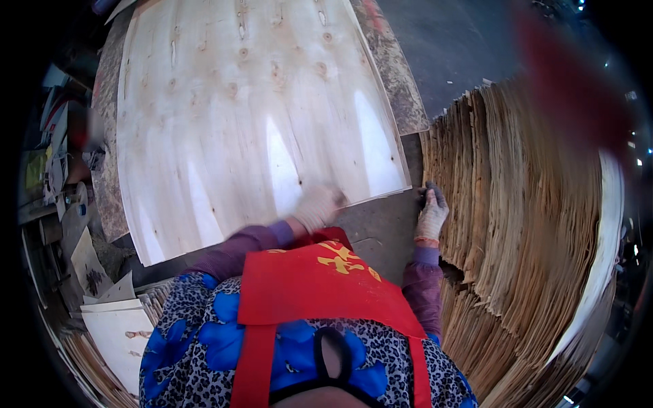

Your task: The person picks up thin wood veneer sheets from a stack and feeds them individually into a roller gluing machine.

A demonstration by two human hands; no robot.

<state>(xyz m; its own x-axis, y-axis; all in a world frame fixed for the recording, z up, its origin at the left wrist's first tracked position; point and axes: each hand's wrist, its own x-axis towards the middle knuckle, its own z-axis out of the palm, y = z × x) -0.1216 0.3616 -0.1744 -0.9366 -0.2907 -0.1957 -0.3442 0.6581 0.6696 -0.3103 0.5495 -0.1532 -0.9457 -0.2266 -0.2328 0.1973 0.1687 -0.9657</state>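
A large pale wood veneer sheet (258, 136) with knots and streaks lies in front of me, with other sheet edges showing just under its right side. My left hand (318, 207), in a whitish glove, is at the near edge of that sheet. Motion smears its fingers, so their grip cannot be made out. Beside the tall veneer stack (517, 204) on the right is my right hand (432, 214), in a glove with dark, soiled fingertips. Its fingers point away from me, slightly apart, and nothing shows between them.
Worn, mottled boards (391, 64) stick out beneath the sheet on both sides. At lower left stand more veneer sheets (119, 333). A blurred red shape (571, 81) fills the upper right. Dark grey floor (449, 41) lies beyond the stack. Assorted clutter lines the left side.
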